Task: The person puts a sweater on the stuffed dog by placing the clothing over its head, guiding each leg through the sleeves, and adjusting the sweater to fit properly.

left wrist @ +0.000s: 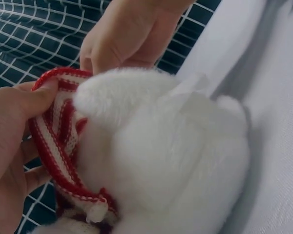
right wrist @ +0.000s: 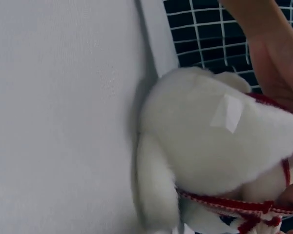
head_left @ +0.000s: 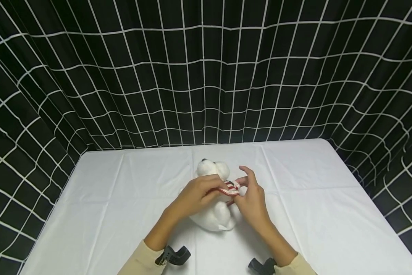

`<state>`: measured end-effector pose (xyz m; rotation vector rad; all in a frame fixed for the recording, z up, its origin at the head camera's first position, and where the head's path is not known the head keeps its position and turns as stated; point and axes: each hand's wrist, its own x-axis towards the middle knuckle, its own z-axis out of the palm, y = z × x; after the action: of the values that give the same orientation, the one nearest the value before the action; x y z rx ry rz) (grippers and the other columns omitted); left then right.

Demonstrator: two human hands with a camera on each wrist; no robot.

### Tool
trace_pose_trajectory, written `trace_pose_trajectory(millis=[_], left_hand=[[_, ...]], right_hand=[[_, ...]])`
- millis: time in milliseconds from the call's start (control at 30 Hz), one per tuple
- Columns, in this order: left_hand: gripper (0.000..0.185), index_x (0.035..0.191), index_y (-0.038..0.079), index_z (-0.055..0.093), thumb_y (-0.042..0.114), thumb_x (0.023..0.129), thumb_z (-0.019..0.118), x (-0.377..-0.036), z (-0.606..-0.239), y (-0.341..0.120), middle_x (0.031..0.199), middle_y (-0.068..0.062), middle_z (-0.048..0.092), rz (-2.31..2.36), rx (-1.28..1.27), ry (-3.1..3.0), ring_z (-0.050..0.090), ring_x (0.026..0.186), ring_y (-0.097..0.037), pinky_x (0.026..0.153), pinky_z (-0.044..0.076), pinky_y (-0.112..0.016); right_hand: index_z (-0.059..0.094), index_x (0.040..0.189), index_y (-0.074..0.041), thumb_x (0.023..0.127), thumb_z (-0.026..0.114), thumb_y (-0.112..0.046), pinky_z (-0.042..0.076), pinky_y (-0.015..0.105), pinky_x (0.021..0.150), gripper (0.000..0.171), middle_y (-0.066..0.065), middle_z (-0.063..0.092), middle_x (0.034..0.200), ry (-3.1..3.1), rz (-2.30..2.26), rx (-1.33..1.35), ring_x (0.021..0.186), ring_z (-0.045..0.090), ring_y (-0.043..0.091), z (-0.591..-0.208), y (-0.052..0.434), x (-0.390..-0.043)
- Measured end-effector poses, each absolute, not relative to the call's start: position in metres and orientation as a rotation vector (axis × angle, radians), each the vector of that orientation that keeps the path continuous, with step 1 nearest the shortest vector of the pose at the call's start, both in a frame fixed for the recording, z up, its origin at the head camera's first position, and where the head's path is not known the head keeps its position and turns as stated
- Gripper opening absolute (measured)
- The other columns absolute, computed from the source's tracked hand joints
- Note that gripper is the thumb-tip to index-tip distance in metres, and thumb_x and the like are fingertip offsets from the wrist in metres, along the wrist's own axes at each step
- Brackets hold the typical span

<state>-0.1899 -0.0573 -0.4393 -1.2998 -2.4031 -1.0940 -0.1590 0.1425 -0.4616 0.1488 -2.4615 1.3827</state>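
Plush bear (head_left: 212,214) in striped sweater (head_left: 229,188)

I count one white plush bear (head_left: 212,202), one red-and-white striped knit garment (head_left: 229,188), one white table (head_left: 329,214), two hands.

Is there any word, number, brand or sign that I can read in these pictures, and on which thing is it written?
No readable text in any view.
The white tag sewn on the plush bear: blank from this side.
The red and white striped knit garment, pinched by the left hand and the right hand: stripes only, no letters.
The white tablecloth and the black grid curtain: no writing.
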Motion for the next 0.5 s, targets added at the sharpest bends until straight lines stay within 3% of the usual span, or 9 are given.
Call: trace_pose_trajectory(millis=[233, 500], left_hand=[[0.020, 0.106, 0.015, 0.071, 0.011, 0.087, 0.079, -0.191, -0.446, -0.054, 0.100, 0.004, 0.067, -1.056, -1.148, -2.421, 0.062, 0.089, -0.009, 0.081, 0.052, -0.028], [0.027, 0.105, 0.010, 0.074, 0.013, 0.081, 0.086, -0.194, -0.454, -0.049, 0.095, 0.000, 0.065, -1.149, -1.002, -2.455, 0.064, 0.086, -0.013, 0.080, 0.052, -0.028]], right_hand=[[0.042, 0.148, -0.009, 0.074, 0.070, 0.015, 0.054, 0.042, 0.086, 0.083, 0.008, 0.072, 0.099, -2.460, 1.535, 0.147, 0.099, 0.072, 0.026, -0.460, 0.144, -0.160], [0.045, 0.145, -0.004, 0.083, 0.073, 0.001, 0.053, 0.027, 0.076, 0.069, 0.007, 0.072, 0.094, -2.540, 1.550, 0.099, 0.087, 0.071, 0.019, -0.460, 0.147, -0.163]])
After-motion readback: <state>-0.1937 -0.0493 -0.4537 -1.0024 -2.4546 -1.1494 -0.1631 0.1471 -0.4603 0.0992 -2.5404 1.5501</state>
